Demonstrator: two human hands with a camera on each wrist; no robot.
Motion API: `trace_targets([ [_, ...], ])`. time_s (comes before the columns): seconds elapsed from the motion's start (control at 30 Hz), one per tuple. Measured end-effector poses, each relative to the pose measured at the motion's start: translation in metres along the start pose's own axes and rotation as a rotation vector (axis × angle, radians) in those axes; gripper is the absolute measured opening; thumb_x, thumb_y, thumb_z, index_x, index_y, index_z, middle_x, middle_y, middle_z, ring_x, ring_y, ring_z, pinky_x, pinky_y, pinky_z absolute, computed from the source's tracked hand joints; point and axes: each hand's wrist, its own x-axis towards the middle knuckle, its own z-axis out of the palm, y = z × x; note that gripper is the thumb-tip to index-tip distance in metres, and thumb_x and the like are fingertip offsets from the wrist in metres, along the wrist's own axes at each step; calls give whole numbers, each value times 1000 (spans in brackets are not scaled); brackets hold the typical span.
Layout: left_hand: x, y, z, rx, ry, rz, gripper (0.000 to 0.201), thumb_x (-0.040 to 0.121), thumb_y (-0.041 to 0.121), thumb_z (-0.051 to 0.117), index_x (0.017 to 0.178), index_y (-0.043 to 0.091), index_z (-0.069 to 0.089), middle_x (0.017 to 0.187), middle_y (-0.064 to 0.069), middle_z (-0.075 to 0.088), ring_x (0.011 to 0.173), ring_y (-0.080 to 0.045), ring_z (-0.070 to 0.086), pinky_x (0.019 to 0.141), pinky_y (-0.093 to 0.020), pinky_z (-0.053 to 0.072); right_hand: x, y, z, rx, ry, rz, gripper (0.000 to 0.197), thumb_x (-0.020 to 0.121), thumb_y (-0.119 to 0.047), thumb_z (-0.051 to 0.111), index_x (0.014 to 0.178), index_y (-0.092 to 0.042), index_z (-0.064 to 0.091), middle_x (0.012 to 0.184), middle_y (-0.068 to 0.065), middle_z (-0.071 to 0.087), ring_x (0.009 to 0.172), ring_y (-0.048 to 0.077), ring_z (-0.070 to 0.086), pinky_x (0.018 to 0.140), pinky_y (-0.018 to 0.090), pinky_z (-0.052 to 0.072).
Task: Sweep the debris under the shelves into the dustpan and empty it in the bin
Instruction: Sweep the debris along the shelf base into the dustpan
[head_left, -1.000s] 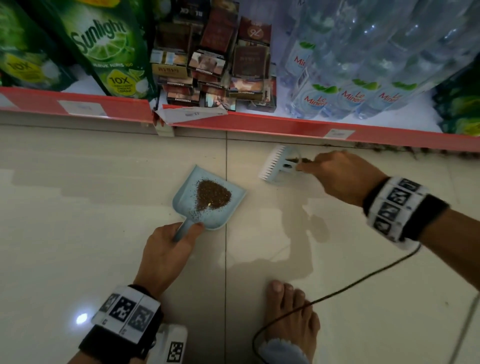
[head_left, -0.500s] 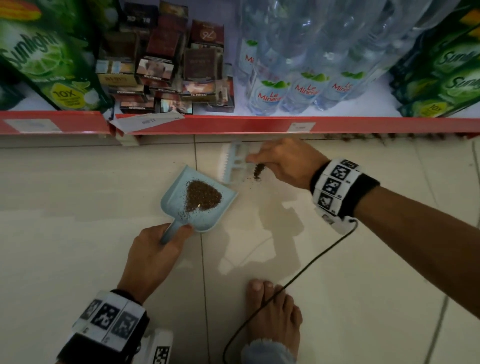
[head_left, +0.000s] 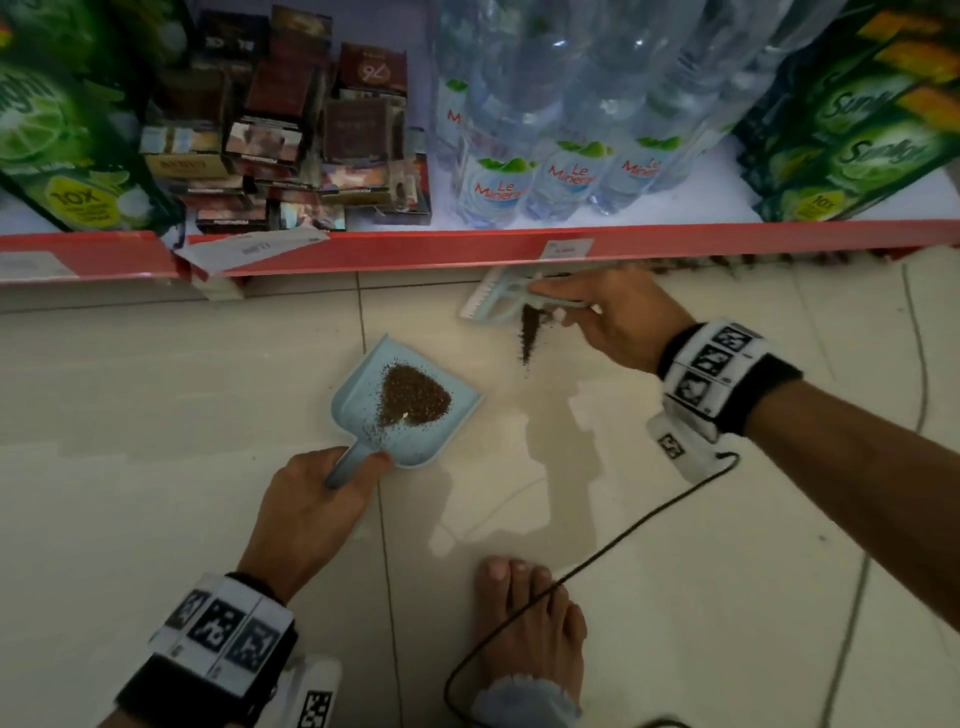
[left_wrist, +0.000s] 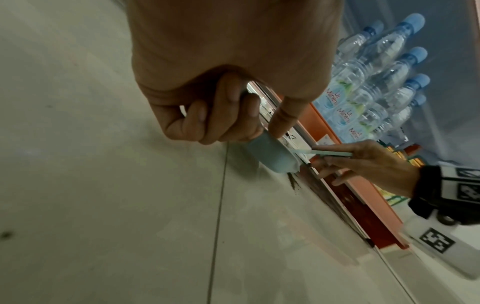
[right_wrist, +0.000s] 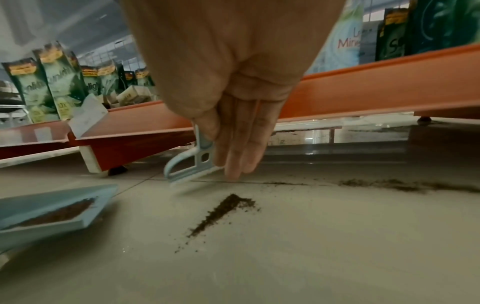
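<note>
A light blue dustpan (head_left: 457, 410) lies on the tiled floor with a brown heap of debris (head_left: 413, 400) in it. My left hand (head_left: 317, 499) grips its handle (left_wrist: 270, 156). My right hand (head_left: 608, 317) holds a light blue hand brush (head_left: 493, 301) by its handle, head near the red shelf edge. A dark streak of debris (head_left: 529, 335) lies on the floor just below the brush, right of the dustpan (right_wrist: 52, 207). In the right wrist view the streak (right_wrist: 221, 211) lies in front of the brush (right_wrist: 192, 166), and more debris (right_wrist: 389, 185) trails along the floor under the shelf.
The red bottom shelf (head_left: 727, 244) carries water bottles (head_left: 566, 171), stacked small boxes (head_left: 311, 156) and green detergent pouches (head_left: 852, 135). A loose price label (head_left: 249, 252) hangs off the shelf edge. My bare foot (head_left: 524, 623) and a black cable (head_left: 623, 540) are on the floor.
The right hand drew the brush out from under the shelf, pulling a streak of debris onto the open floor. The dustpan and left hand stayed in place.
</note>
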Motion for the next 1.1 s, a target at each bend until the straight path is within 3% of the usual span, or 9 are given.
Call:
trace_targets([
  [0.17,7,18,3,45,-19,55,48,76,57,56,52,19,38,40,10,39,40,-6,38,50,-28,29,-23,20,-9,-194,-211,156,49,87,-1,51,125,-27,68,109,14,72,96,36,67,84,44,53],
  [0.27,8,25,5,51,-17,62,48,76,57,55,53,18,39,41,9,40,41,-6,39,50,-28,30,-53,46,-30,-206,-205,236,49,84,3,53,120,-27,71,104,13,73,92,36,68,82,44,54],
  [0.43,8,28,14,67,3,42,49,80,55,60,51,21,39,40,9,39,40,-6,37,51,-27,31,-59,66,-28,133,-11,224,51,83,13,52,113,-21,73,109,5,74,80,16,74,68,4,49],
  [0.57,7,31,21,105,-11,28,45,77,59,56,50,25,43,41,9,41,41,-6,38,52,-28,31,-21,51,3,332,95,218,46,88,3,50,124,-21,67,112,4,73,86,16,74,73,20,56],
  [0.63,6,33,23,107,-12,15,45,74,61,53,51,25,43,41,9,39,41,-6,37,52,-28,31,-7,36,13,366,104,203,49,89,5,49,128,-20,65,113,3,72,85,17,74,69,19,58],
  [0.77,3,34,23,104,-12,19,47,74,61,53,52,21,41,42,10,40,41,-6,38,51,-28,32,-17,34,12,-30,25,176,52,86,-1,50,131,-24,63,126,11,67,108,33,65,91,39,54],
  [0.9,3,30,19,105,23,25,48,75,60,53,52,19,41,42,10,43,40,-4,40,49,-26,33,-49,51,-8,-241,-53,279,40,85,-9,54,119,-24,68,98,17,73,86,40,67,77,46,55],
  [1.0,5,27,17,97,33,2,50,73,64,50,52,19,41,41,9,44,39,-4,41,47,-25,31,-63,58,-15,-52,142,270,37,84,-1,55,114,-16,70,90,12,74,76,34,71,74,47,59],
  [1.1,4,24,12,79,35,-21,43,75,61,52,51,27,45,41,10,43,39,-4,39,49,-26,31,-50,36,12,416,264,303,40,90,6,49,117,-18,68,88,8,74,74,16,72,74,35,61],
])
